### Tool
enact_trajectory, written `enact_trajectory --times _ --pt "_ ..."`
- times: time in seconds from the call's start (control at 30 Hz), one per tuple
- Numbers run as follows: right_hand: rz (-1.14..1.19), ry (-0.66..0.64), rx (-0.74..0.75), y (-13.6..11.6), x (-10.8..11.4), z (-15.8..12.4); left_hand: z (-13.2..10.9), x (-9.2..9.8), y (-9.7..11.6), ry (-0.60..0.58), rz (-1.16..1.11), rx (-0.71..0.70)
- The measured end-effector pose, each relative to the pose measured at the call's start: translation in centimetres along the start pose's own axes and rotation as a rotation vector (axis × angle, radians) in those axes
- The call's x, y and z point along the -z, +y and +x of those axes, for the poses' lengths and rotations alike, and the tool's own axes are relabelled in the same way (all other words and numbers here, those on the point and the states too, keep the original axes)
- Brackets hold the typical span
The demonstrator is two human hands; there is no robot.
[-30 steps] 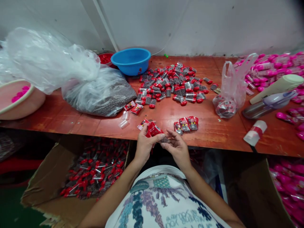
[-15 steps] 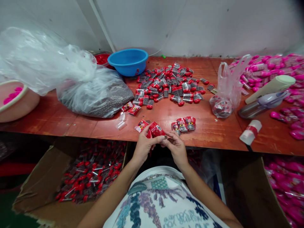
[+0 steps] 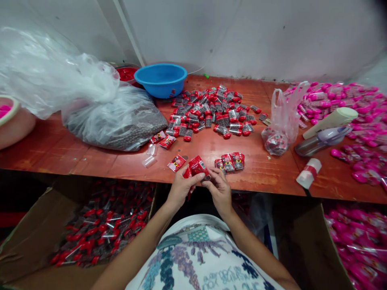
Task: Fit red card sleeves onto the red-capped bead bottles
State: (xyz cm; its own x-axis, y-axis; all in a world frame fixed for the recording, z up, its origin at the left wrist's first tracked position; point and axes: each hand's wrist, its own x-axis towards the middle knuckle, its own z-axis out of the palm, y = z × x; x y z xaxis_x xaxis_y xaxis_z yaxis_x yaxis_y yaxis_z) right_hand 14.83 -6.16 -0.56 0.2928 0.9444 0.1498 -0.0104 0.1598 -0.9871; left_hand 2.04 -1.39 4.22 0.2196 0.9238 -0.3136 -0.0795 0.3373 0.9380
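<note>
My left hand (image 3: 180, 187) and my right hand (image 3: 220, 191) meet at the near edge of the red-brown table (image 3: 266, 169). Both pinch the same small red packet (image 3: 198, 166), held just above the table edge. A second red packet (image 3: 176, 163) lies flat just left of it. A short row of red packets (image 3: 230, 162) sits to the right of my hands. Further back lies a big pile of small red-capped clear containers (image 3: 211, 112).
A blue bowl (image 3: 161, 79) and a large clear bag of dark beads (image 3: 121, 121) stand at the back left. A small plastic bag (image 3: 279, 121), pink items (image 3: 341, 104) and a bottle (image 3: 323, 137) are right. Cardboard boxes (image 3: 99, 225) of containers sit below.
My hands stay joined on the red packet and have barely shifted. The view has tilted and slid slightly, moving everything a little left and down.
</note>
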Motion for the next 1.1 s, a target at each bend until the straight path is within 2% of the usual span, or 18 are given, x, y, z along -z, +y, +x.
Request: enact_trajectory --times 0.2,0.37,0.67,0.87,0.97,1.1 --pt "0.162 -0.008 -0.074 -0.3 -0.7 0.3 0.2 -0.2 0.0 0.021 -0.056 -0.031" --pt "0.123 -0.014 -0.053 -0.3 -0.8 0.5 0.6 -0.2 0.2 -0.016 -0.042 -0.057" --pt "0.150 0.147 -0.083 0.5 -0.9 0.8 0.9 -0.8 -0.2 -0.077 -0.118 0.046" --pt "0.171 0.188 -0.095 1.6 -0.7 0.7 1.6 -0.9 -0.6 -0.095 -0.173 0.131" --pt "0.086 0.224 -0.074 2.3 0.6 1.2 2.5 -0.6 -0.8 -0.112 -0.270 0.232" --pt "-0.231 0.364 0.012 3.1 4.7 2.7 3.9 0.4 -1.0 -0.099 -0.483 0.360"
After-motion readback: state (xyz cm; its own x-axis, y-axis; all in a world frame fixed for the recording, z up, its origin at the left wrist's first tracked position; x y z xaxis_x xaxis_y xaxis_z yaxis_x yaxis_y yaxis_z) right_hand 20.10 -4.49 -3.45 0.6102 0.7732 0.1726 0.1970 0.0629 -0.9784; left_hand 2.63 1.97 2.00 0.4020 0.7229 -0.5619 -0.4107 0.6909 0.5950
